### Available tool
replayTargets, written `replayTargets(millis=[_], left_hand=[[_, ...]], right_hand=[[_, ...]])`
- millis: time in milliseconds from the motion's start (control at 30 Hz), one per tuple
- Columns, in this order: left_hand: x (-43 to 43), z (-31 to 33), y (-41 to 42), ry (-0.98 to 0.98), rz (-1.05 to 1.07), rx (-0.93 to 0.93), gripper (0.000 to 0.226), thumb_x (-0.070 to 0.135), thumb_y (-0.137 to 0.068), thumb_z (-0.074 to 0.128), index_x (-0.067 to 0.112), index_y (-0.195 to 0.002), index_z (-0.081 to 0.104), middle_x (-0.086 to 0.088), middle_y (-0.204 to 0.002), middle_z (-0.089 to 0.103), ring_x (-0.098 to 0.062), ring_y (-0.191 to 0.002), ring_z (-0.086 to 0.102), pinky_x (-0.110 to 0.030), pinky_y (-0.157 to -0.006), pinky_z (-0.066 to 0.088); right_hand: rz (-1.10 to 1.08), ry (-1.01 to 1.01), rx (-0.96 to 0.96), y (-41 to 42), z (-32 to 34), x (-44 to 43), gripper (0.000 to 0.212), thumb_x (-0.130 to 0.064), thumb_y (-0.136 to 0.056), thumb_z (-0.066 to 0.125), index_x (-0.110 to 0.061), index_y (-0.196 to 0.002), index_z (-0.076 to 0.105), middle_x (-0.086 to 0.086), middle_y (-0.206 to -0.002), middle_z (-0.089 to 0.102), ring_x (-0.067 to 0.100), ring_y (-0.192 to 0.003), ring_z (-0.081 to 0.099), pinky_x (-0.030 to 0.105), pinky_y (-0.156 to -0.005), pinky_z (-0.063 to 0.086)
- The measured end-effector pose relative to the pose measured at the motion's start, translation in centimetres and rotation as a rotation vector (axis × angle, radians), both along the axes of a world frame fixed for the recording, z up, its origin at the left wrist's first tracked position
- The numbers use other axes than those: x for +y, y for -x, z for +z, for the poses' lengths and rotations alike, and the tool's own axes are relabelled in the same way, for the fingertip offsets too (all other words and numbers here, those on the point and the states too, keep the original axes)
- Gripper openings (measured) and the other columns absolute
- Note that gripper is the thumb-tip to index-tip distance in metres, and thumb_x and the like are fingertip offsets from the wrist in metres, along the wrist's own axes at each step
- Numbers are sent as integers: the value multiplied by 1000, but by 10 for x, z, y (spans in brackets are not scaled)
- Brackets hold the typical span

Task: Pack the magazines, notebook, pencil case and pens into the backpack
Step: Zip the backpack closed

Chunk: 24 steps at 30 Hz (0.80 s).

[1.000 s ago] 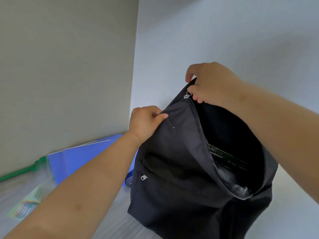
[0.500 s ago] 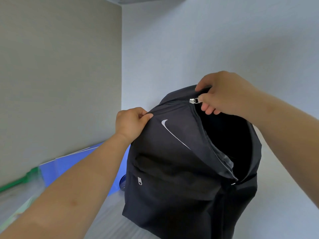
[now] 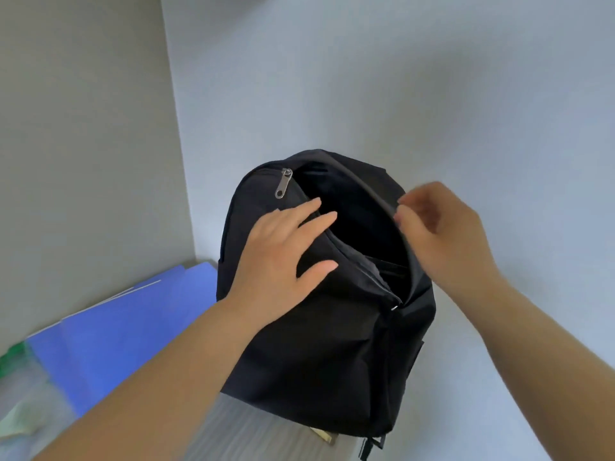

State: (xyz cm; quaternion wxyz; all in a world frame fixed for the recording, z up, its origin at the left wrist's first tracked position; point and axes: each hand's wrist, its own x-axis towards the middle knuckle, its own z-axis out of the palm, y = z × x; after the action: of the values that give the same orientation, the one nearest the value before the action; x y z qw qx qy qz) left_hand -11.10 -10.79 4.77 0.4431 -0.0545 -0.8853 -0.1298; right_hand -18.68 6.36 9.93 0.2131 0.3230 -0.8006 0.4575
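Note:
The black backpack (image 3: 319, 344) stands upright on the table with its main compartment open and dark inside; I cannot make out any contents. A silver zipper pull (image 3: 283, 184) hangs free at the top left of the opening. My left hand (image 3: 283, 257) lies flat on the front panel with its fingers spread, their tips at the front rim. My right hand (image 3: 439, 234) hovers at the rear rim with its fingers loosely curled. Its thumb and fingertips are slightly apart beside the fabric edge.
Blue folders or a notebook (image 3: 116, 327) lie on the table left of the backpack, against the grey wall. A green item (image 3: 11, 356) and blurred clear plastic (image 3: 26, 394) sit at the far left. A tan corner (image 3: 324, 435) pokes out from under the backpack.
My right hand has let go of the zipper pull and moved right along the opening. My left hand has released its pinch on the front panel and now lies flat.

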Motion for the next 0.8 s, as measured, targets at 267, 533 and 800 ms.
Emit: replayTargets(millis=[267, 533, 800], left_hand=[[31, -6, 24, -198, 127, 99, 51, 13, -66, 73, 7, -115, 57, -12, -87, 56, -20, -69, 53, -22, -62, 46], [76, -35, 74, -140, 68, -53, 17, 13, -71, 62, 2, -84, 64, -18, -119, 60, -13, -122, 47, -25, -96, 40], [103, -81, 80, 151, 375, -360, 30, 49, -44, 84, 29, -63, 73, 10, -63, 71, -13, -64, 69, -28, -66, 58]], right_hand=[[-200, -141, -482, 40, -123, 40, 58, -37, -70, 73, -5, -110, 46, 14, -114, 51, 29, -95, 57, 37, -75, 50], [-182, -464, 131, 65, -142, 45, 24, -25, -65, 77, -11, -78, 63, 6, -77, 64, 26, -68, 61, 32, -54, 48], [-9, -331, 340, 87, -144, 43, 28, -22, -51, 86, -15, -57, 60, -1, -51, 60, 21, -47, 56, 28, -40, 46]])
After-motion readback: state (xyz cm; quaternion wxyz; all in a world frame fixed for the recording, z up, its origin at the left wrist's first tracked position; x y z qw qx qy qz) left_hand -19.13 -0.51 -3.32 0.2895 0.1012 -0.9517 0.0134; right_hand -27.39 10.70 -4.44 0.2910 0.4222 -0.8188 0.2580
